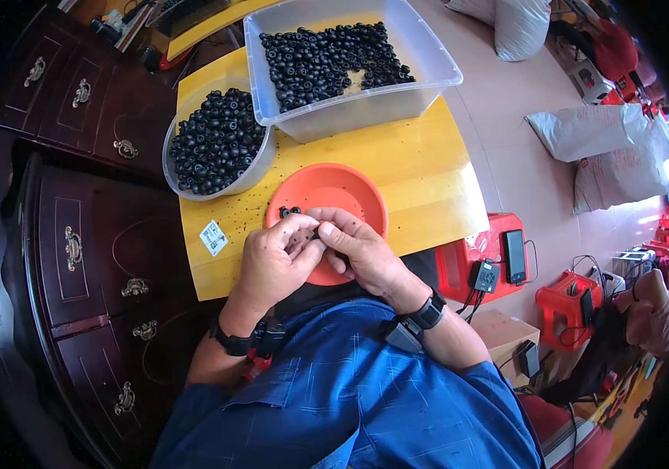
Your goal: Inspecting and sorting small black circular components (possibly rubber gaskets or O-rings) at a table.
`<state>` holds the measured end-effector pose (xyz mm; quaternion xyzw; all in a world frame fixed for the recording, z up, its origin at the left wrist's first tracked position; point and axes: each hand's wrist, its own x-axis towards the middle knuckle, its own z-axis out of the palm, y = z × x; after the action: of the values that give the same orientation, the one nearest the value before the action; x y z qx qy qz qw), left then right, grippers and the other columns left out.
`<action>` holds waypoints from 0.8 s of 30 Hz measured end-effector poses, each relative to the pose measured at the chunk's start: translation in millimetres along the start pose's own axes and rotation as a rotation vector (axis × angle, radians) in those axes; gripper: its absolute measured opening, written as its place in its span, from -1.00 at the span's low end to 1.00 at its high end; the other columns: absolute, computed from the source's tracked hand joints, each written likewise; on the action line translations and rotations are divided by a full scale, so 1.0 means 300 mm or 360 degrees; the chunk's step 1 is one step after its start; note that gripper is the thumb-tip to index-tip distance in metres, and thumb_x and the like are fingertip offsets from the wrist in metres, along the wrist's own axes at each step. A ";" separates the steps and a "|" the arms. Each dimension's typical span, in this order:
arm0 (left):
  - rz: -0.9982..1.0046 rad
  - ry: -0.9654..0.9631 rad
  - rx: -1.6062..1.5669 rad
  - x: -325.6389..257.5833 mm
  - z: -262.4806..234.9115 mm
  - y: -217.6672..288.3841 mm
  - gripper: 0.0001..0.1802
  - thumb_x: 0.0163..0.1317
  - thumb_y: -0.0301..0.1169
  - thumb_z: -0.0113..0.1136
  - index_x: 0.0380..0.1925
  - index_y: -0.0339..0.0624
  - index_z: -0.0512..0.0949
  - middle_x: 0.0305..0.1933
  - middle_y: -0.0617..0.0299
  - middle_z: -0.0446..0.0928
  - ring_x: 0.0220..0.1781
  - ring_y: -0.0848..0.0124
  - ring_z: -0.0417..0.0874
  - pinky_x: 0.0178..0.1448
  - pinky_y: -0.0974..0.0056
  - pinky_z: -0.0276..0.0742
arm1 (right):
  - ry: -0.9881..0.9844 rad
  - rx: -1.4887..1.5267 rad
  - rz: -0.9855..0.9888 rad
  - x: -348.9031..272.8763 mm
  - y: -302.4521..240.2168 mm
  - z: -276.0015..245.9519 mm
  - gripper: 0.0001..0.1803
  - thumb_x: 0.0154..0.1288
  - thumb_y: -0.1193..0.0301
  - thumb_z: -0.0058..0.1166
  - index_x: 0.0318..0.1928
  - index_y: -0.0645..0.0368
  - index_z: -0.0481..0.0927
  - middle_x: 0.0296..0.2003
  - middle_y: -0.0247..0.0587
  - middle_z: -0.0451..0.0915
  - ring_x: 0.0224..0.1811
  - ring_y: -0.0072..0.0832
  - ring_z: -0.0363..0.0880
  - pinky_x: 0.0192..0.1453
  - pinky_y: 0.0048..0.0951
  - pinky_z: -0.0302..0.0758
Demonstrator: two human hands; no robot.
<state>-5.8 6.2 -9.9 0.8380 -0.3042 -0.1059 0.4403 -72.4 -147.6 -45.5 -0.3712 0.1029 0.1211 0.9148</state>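
Observation:
My left hand (278, 259) and my right hand (367, 252) meet over the near part of an orange bowl (333, 181), fingertips together. Between them shows a bit of a small black part (316, 234), pinched by both hands and mostly covered by the fingers. Something dark also shows under the right fingers, too hidden to name. A few small black round parts (289, 211) lie in the bowl beside my left fingers. Behind the bowl, a round clear tub (270, 152) and a large clear bin (350, 111) hold many black, hollow, round parts.
The yellow table (420, 176) carries dark crumbs and a white label (213, 237). Dark wooden drawers (76, 258) stand close on the left. To the right are a red stool (459, 266) with a phone (515, 256), a cardboard box (509, 338), and white sacks (620, 176). Other people sit farther right.

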 end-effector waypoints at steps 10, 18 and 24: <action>0.0201 0.0031 0.0102 0.007 -0.007 0.018 -0.80 0.14 -0.50 0.44 -0.22 -0.19 0.66 -0.66 0.34 0.48 -0.65 0.64 0.41 -0.55 0.39 0.31 | 0.0223 0.0012 -0.0096 -0.009 0.007 -0.027 -0.86 0.46 0.31 0.17 -0.12 0.06 0.57 -0.44 -0.57 0.49 -0.53 -0.84 0.31 -0.53 -0.76 0.17; 0.0209 -0.0028 -0.0197 0.004 -0.018 -0.006 -0.81 0.21 -0.54 0.38 -0.17 -0.27 0.66 -0.62 0.37 0.49 -0.58 0.70 0.40 -0.51 0.45 0.30 | 0.0054 0.0417 0.0053 -0.004 0.026 -0.043 -0.89 0.49 0.32 0.12 -0.20 0.03 0.53 -0.46 -0.53 0.48 -0.55 -0.79 0.30 -0.56 -0.73 0.19; 0.0055 -0.0075 -0.0585 0.015 -0.025 -0.029 -0.88 0.30 -0.54 0.28 -0.18 -0.31 0.64 -0.55 0.40 0.54 -0.53 0.68 0.44 -0.46 0.47 0.34 | -0.0061 0.0667 0.0207 -0.006 0.030 -0.045 -0.86 0.51 0.27 0.09 -0.19 0.02 0.53 -0.32 -0.45 0.54 -0.52 -0.79 0.32 -0.52 -0.74 0.25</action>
<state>4.7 12.3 -12.0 0.7354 -0.3044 -0.1719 0.5805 -78.1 -151.0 -60.3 -0.1633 0.1322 0.1628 0.9640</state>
